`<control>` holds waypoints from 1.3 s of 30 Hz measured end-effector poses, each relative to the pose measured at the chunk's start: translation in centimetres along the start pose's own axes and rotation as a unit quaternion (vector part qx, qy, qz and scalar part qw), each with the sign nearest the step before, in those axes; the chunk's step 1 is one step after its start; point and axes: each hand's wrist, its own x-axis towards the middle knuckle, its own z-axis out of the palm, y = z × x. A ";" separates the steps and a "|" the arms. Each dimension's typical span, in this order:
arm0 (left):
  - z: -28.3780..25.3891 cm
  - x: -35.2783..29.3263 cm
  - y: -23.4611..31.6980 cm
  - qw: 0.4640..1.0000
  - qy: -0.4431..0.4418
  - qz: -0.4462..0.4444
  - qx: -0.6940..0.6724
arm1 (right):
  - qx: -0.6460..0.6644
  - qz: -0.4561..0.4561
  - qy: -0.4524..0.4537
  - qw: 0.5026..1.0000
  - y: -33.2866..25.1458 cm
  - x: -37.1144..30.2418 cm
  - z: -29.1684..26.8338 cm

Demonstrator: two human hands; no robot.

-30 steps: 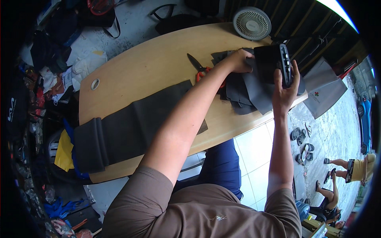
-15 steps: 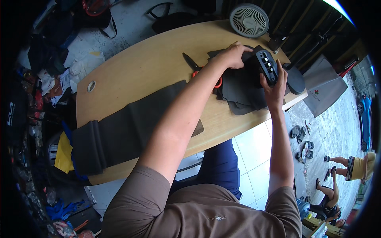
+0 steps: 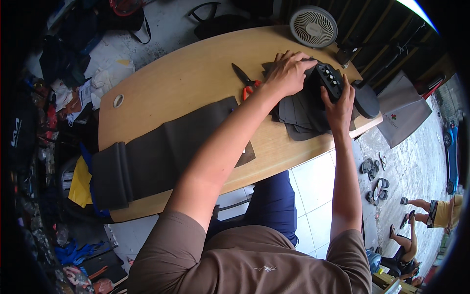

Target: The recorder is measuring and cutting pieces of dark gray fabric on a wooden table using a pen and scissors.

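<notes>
A black box with a row of pale-topped knobs (image 3: 330,77) stands at the right end of the table. My right hand (image 3: 339,105) grips its near end, thumb on one side and fingers on the other. My left hand (image 3: 291,73) is palm down left of the box, its fingers apart and the index finger reaching toward the box's edge. What lies under its fingertips is partly hidden. Beneath both hands lies a pile of dark cut sheets (image 3: 298,117). Scissors with red-orange handles (image 3: 249,89) lie open just left of my left forearm.
A long dark sheet (image 3: 161,147), folded at its left end, runs along the wooden table (image 3: 171,88). Behind the box stands a round fan (image 3: 313,27). A dark round object (image 3: 366,100) and a grey bag (image 3: 404,110) are at the right. Sandals (image 3: 377,188) lie on the floor.
My left hand has shifted slightly, with its back turned more upward and its fingers more spread. My right hand keeps its grip on the box. The view has moved a little.
</notes>
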 end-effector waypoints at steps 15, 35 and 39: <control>-25.5 -28.1 3.3 0.958 0.089 -0.228 0.152 | 0.188 -0.032 -0.075 0.979 -13.9 -2.5 1.1; -24.3 -36.5 1.3 0.950 -0.071 -0.232 0.198 | -0.149 -0.269 -0.288 0.907 -12.3 -1.3 13.5; -23.4 -36.4 0.7 0.942 -0.102 -0.239 0.214 | 0.051 -0.160 -0.250 0.954 -11.1 -1.3 12.5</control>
